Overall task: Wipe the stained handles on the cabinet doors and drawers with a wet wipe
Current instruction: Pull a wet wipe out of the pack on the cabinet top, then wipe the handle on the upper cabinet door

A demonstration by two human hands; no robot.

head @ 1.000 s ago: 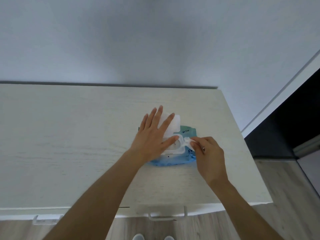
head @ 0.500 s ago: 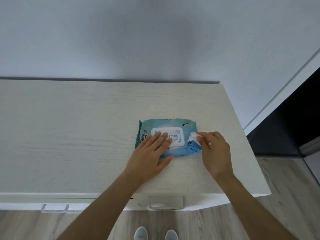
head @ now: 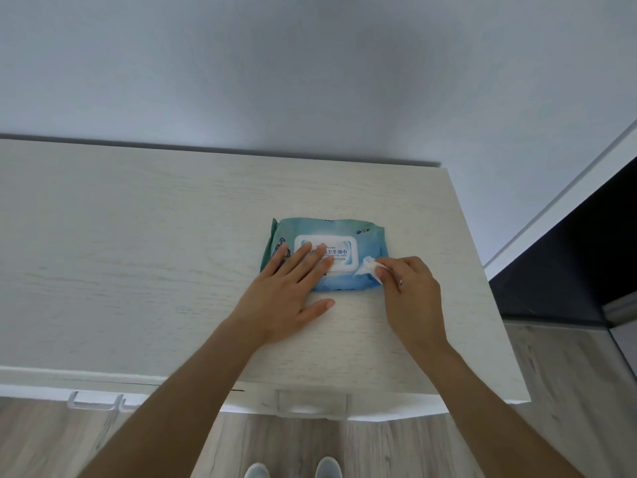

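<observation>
A blue-green wet wipe pack (head: pixel 365 238) lies on the pale wooden cabinet top (head: pixel 138 253), its white lid closed. My left hand (head: pixel 289 291) rests flat on the pack's lid and front edge, fingers spread. My right hand (head: pixel 410 291) sits just right of the pack and pinches a small crumpled white wet wipe (head: pixel 368 263) between thumb and fingers. Two pale handles show below the cabinet's front edge: one handle (head: pixel 94 403) at the left, another handle (head: pixel 312 405) near the middle.
A grey wall rises behind the cabinet. A dark doorway (head: pixel 586 263) opens at the right. Wood-look floor (head: pixel 568 391) lies below, with the tips of my shoes (head: pixel 293 469) at the bottom edge.
The pack's lid was open under my left hand; it is now closed and the hand lies flat on it. My right hand has drawn the wipe free, slightly rightward.
</observation>
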